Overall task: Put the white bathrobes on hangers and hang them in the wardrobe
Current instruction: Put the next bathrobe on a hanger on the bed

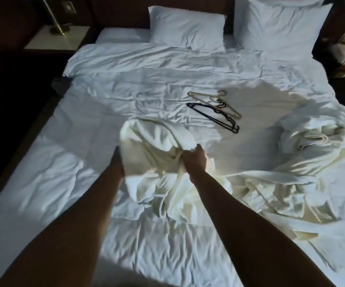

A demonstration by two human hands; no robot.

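Head view: a bathrobe [159, 146] is being gripped by both hands [194, 158] near the hangers [215, 109], nothing being hung yet.

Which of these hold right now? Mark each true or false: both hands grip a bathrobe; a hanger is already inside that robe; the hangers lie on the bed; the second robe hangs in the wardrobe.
1. Both the left hand and right hand grip the bathrobe: true.
2. A hanger is inside that robe: false; none shows there.
3. The hangers lie on the bed: true.
4. The second robe hangs in the wardrobe: false; it lies crumpled on the bed.
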